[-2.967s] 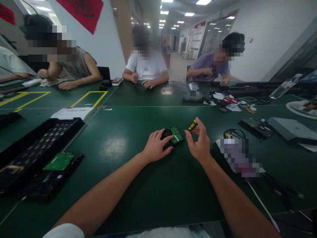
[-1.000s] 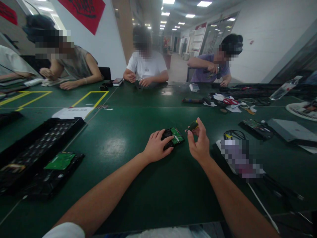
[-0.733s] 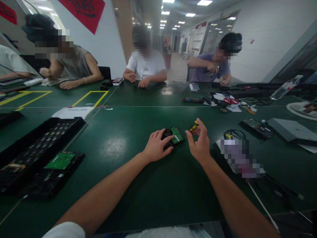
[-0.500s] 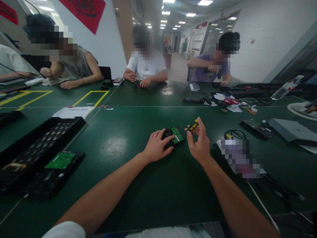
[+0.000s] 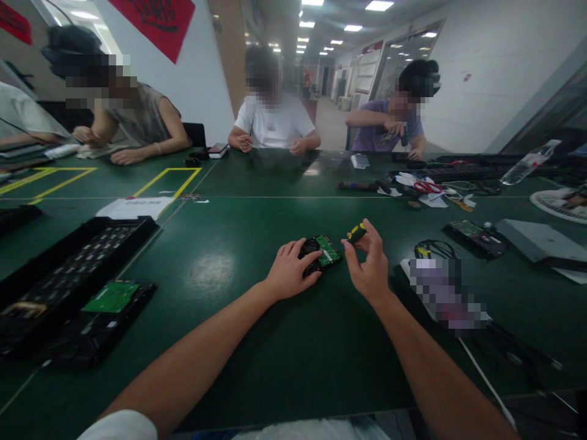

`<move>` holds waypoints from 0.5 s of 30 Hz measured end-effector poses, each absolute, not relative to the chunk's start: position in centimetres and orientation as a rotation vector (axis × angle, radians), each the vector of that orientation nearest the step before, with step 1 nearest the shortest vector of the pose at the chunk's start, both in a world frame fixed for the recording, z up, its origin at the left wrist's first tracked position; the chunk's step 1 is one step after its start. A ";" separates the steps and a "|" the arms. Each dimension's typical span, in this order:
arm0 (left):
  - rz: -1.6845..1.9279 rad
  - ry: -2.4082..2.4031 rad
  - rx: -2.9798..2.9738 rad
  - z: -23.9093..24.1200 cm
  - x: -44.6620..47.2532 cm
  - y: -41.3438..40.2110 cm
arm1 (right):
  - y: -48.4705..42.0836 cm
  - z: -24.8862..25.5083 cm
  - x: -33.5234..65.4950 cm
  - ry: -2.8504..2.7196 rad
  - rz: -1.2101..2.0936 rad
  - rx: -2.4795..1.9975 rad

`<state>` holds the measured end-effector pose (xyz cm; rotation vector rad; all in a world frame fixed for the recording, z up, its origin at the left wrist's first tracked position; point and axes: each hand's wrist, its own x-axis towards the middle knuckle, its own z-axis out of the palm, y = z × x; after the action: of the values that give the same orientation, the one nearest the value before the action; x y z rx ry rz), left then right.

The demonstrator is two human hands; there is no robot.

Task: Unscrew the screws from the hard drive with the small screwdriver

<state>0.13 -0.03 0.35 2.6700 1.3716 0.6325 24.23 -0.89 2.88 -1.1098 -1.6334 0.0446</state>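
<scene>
A hard drive (image 5: 328,250) with a green circuit board and a black body lies on the green table, a little right of the middle. My left hand (image 5: 290,270) is over its left part and grips it against the table, thumb at the near side and fingers across the top. Just to the right, my right hand (image 5: 369,270) is raised, with thumb and fingers closed around a screwdriver (image 5: 356,232) with a short yellow and black handle. Its tip is too small to make out. The screwdriver is beside the drive's right end, apart from it.
On the left are a long black tray (image 5: 87,256) and another drive with a green board (image 5: 112,297). To the right lie a phone-like device (image 5: 443,293), cables, a drive (image 5: 477,238) and a grey box (image 5: 541,244). A bottle (image 5: 531,162) lies further back. Several people sit across the table.
The screwdriver in my right hand has turned slightly and dipped a little. My left hand and the hard drive stay in place. Across the table, the middle person's hands have moved apart.
</scene>
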 end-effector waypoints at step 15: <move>0.623 1.375 2.658 0.3 0.1 0.0 | -1.0 3.1 24.4 -1.577 -0.002 -1.117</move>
<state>0.07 -0.03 0.35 2.6581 1.3747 0.6233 24.39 -1.03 3.15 -1.1174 -1.5769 -0.0016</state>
